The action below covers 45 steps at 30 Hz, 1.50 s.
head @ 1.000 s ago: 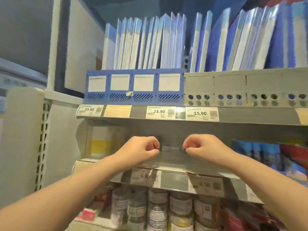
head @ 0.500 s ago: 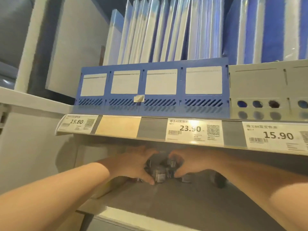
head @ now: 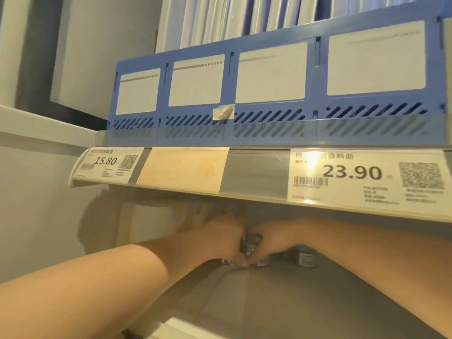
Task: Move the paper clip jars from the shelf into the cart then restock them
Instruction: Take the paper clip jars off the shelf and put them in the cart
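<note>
Both my arms reach deep into a dim shelf bay. My left hand (head: pixel 221 237) and my right hand (head: pixel 275 239) close in from either side on a small cluster of paper clip jars (head: pixel 250 243) at the back of the grey shelf (head: pixel 281 302). The fingers of both hands curl round the jars, which are mostly hidden between them. One more small jar with a label (head: pixel 305 258) stands just right of my right hand. No cart is in view.
The shelf above overhangs close over my hands; its price strip (head: pixel 367 177) carries tags 15.80 and 23.90. A blue file organiser (head: pixel 269 94) with folders sits on it. A white side wall (head: pixel 36 192) bounds the bay on the left.
The camera has moved closer and lower, looking under the upper shelf. My hands went from the shelf's front edge to the back and now clasp the cluster of jars.
</note>
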Motion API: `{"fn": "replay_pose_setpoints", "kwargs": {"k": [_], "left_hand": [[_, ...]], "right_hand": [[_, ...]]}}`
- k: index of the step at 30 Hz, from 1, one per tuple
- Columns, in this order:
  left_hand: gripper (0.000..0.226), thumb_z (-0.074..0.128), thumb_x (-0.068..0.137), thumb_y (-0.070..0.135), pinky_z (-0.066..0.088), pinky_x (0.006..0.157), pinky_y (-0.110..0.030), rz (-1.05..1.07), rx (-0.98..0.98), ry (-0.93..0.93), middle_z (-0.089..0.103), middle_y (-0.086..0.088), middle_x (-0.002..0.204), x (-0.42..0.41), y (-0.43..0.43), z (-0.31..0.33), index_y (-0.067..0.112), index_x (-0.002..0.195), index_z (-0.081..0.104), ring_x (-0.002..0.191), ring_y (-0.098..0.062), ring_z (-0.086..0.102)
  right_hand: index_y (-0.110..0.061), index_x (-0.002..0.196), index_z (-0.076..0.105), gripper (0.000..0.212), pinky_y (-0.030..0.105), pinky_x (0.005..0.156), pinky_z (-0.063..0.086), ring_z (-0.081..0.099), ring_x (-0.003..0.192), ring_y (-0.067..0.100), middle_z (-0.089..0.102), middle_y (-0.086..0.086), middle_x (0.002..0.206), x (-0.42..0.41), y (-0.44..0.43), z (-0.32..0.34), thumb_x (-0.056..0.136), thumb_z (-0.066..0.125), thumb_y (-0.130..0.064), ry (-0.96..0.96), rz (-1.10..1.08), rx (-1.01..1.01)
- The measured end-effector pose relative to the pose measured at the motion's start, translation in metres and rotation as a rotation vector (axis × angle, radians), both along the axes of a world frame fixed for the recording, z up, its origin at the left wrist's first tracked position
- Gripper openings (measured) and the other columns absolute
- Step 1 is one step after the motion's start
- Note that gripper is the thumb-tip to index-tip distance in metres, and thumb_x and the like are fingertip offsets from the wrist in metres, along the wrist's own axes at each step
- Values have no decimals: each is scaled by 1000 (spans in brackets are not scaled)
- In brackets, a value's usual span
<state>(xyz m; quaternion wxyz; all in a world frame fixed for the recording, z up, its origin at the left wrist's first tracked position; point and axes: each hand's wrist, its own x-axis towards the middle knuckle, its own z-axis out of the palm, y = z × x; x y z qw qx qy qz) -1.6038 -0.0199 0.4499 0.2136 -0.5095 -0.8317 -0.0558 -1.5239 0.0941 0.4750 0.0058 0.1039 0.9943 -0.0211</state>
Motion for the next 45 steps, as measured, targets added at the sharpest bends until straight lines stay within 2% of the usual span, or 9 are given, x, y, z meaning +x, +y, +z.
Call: {"fn": "replay_pose_setpoints", "kwargs": {"k": [6,10,15,19,24,33,37,41,45], "left_hand": [[78,83,63,33,38,73,-28,-20,30,-111,43,-10,120,1,0,3,13,124,39,107,-26,49],[81,81,67,23,36,77,-23,-31,41,-236,43,-7,129,5,-7,5,20,132,33,115,-24,45],[79,81,68,20,36,72,-21,-106,37,-322,53,-1,122,9,-12,6,22,130,32,97,-14,48],[75,79,71,22,41,78,-24,-162,39,-354,54,-2,120,17,-19,7,26,131,33,100,-15,50],[71,80,69,27,45,88,-29,-263,84,-351,57,-2,118,43,-25,2,33,126,38,104,-18,54],[67,79,71,27,45,95,-28,-422,116,-421,57,12,120,120,-42,1,38,126,42,106,-8,55],[64,79,69,29,53,86,-30,-476,151,-518,59,16,111,153,-53,-3,44,120,44,98,-2,59],[64,76,72,42,52,86,-25,-408,63,-540,64,13,101,173,-63,0,54,119,33,92,-4,61],[51,72,73,52,50,91,-29,-370,72,-595,61,7,110,183,-66,1,53,111,39,99,-7,58]], "right_hand": [[-27,94,50,31,18,64,40,49,86,11,48,-12,87,6,-2,-7,79,70,-45,30,-21,-25],[-17,120,48,53,24,77,47,52,99,16,47,-3,108,17,-7,-8,80,70,-44,49,-20,-57],[-24,111,50,36,13,59,38,47,84,6,49,-9,96,38,-14,-9,83,67,-40,71,-28,-112],[-19,121,51,51,17,70,43,48,96,10,48,-5,108,54,-17,-13,80,70,-41,128,-43,-150],[-24,113,55,45,27,93,49,57,104,12,58,-5,109,78,-21,-16,75,75,-32,178,-59,-228],[-33,113,58,47,27,93,50,60,102,10,65,-6,110,162,-37,-12,71,78,-25,146,-84,-376],[-36,116,53,46,25,95,43,54,112,17,60,-8,119,203,-53,-12,76,74,-30,121,-143,-327],[-22,143,34,58,29,112,14,22,141,14,26,-3,154,238,-68,-9,92,49,-43,-126,-248,-330],[-19,138,45,57,28,108,25,38,133,14,39,0,147,249,-71,-15,87,58,-42,37,-282,-368]]}}
